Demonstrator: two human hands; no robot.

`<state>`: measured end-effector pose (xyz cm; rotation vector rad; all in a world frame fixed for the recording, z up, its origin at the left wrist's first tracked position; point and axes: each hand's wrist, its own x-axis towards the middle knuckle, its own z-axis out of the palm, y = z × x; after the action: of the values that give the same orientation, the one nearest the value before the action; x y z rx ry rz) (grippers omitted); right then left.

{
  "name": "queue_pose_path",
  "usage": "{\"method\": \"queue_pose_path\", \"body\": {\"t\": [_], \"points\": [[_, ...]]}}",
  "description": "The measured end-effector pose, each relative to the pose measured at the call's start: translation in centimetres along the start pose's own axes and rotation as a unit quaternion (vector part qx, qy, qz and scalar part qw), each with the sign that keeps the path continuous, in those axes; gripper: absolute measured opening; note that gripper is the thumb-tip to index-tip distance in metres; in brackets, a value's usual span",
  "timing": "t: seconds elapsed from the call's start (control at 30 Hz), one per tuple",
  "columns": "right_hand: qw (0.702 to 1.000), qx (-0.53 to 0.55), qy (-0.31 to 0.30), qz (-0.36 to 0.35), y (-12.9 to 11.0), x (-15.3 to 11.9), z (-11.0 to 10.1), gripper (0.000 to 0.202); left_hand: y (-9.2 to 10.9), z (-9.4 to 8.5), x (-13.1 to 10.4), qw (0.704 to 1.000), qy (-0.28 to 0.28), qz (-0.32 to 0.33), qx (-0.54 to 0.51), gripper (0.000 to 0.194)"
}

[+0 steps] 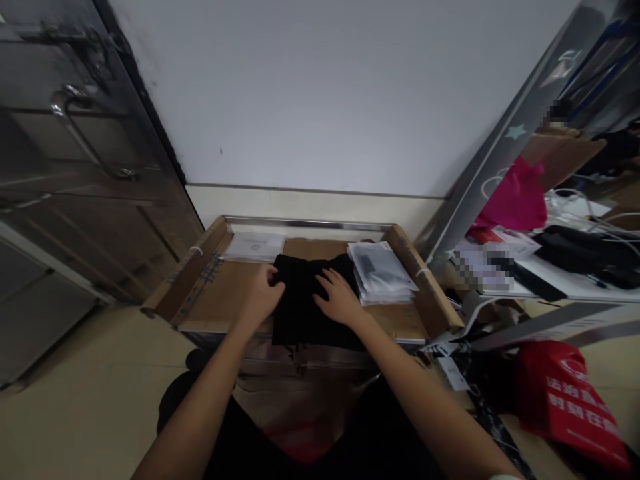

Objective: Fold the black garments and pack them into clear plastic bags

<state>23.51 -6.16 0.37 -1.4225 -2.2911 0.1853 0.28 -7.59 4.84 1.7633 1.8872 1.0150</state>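
Note:
A black folded garment (295,313) lies on the cardboard-lined table (215,300), its front edge reaching the table's near side. At its left edge, my left hand (263,293) is closed, with thumb and fingers pinching the fabric. My right hand (341,299) rests on top of the garment with its fingers spread. Right beside the garment sits a stack of clear plastic packets (383,270), flat and with dark and white contents. A flat white packet (255,247) is at the table's back left. What kind of garment it is cannot be made out.
Raised cardboard edges (420,280) border the table's sides. A white wall (310,100) stands behind, and a metal door with a handle (90,143) is on the left. On the right are a cluttered white desk (595,293) and a red bag (565,393).

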Motion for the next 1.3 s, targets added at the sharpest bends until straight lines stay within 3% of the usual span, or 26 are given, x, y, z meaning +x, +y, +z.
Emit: {"method": "queue_pose_path", "body": {"t": [0.07, 0.13, 0.2, 0.23, 0.3, 0.4, 0.5, 0.57, 0.63, 0.83, 1.2, 1.3], "points": [[1.000, 0.012, -0.004, 0.002, 0.3, -0.5, -0.6, 0.057, -2.3, -3.2, 0.8, 0.998, 0.048, -0.035, -0.006, 0.028], [1.000, 0.020, -0.001, 0.003, 0.4, -0.8, -1.1, 0.057, -4.6, -6.1, 1.0, 0.990, 0.066, -0.111, 0.056, 0.034], [1.000, 0.026, 0.014, -0.005, 0.3, -0.5, -1.3, 0.054, -5.8, -7.8, 0.8, 0.967, 0.050, -0.194, 0.158, 0.041], [0.999, 0.028, 0.026, -0.012, 0.3, -0.2, -1.4, 0.052, -5.8, -7.9, 0.7, 0.958, 0.053, -0.197, 0.200, 0.042], [0.998, 0.030, 0.051, -0.029, 0.4, 0.8, -1.3, 0.047, -4.5, -6.9, 0.6, 0.962, 0.067, -0.122, 0.237, 0.037], [0.997, 0.017, 0.069, -0.033, 0.9, 2.7, -0.8, 0.044, -1.1, -2.6, 1.0, 0.981, 0.039, 0.097, 0.165, 0.031], [0.999, -0.007, 0.049, -0.013, 1.6, 3.9, 0.0, 0.045, 0.9, 2.1, 2.0, 0.959, -0.050, 0.253, 0.121, 0.035], [0.999, -0.017, 0.030, -0.002, 2.0, 4.1, 0.5, 0.048, 0.4, 3.9, 2.5, 0.951, -0.082, 0.259, 0.146, 0.042], [1.000, -0.018, 0.024, 0.004, 2.2, 4.0, 0.7, 0.052, -0.9, 4.4, 2.7, 0.953, -0.088, 0.229, 0.179, 0.049], [0.998, -0.004, 0.041, 0.039, 2.3, 3.6, 0.6, 0.059, -4.1, 2.0, 2.2, 0.955, -0.085, 0.182, 0.221, 0.057], [0.998, -0.029, 0.015, 0.059, 2.3, 3.2, 1.3, 0.064, -4.3, 2.0, 2.5, 0.958, -0.075, 0.175, 0.215, 0.057], [0.998, -0.021, 0.032, 0.056, 2.2, 3.4, 1.0, 0.060, -4.4, 2.0, 2.5, 0.958, -0.072, 0.175, 0.215, 0.057]]}}
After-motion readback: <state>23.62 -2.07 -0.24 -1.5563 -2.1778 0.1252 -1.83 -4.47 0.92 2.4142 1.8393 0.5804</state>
